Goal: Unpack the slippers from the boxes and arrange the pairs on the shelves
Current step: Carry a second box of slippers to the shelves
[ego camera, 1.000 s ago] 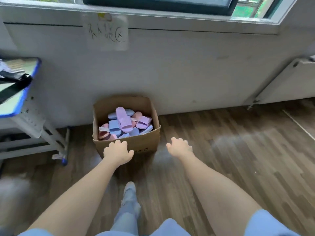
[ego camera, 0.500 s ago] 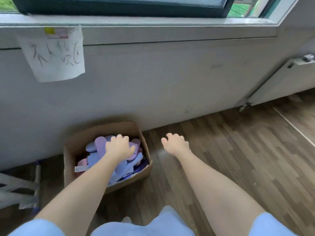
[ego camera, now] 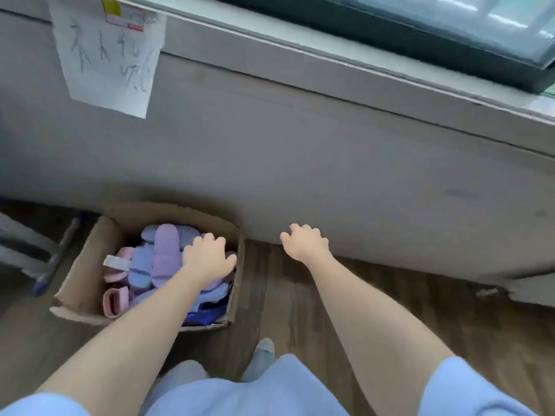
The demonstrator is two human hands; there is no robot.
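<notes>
An open cardboard box point(ego camera: 87, 265) stands on the wood floor against the grey wall, lower left. It holds several slippers in purple point(ego camera: 165, 250), blue point(ego camera: 139, 270) and pink point(ego camera: 114, 301), piled loosely. My left hand point(ego camera: 207, 259) hovers over the right part of the pile, palm down, fingers loosely curled, holding nothing that I can see. My right hand point(ego camera: 304, 243) hangs in the air to the right of the box, near the wall's base, fingers relaxed and empty. No shelf is in view.
A handwritten paper note point(ego camera: 108, 52) is taped to the wall above the box. A window sill point(ego camera: 330, 64) runs along the top. Metal desk legs point(ego camera: 39, 253) stand left of the box. My feet point(ego camera: 262, 355) are on the floor just in front of it.
I have stepped closer and leaned over the box. My left hand has moved from the box's front edge to above the slippers; my right hand stays beside the box, empty.
</notes>
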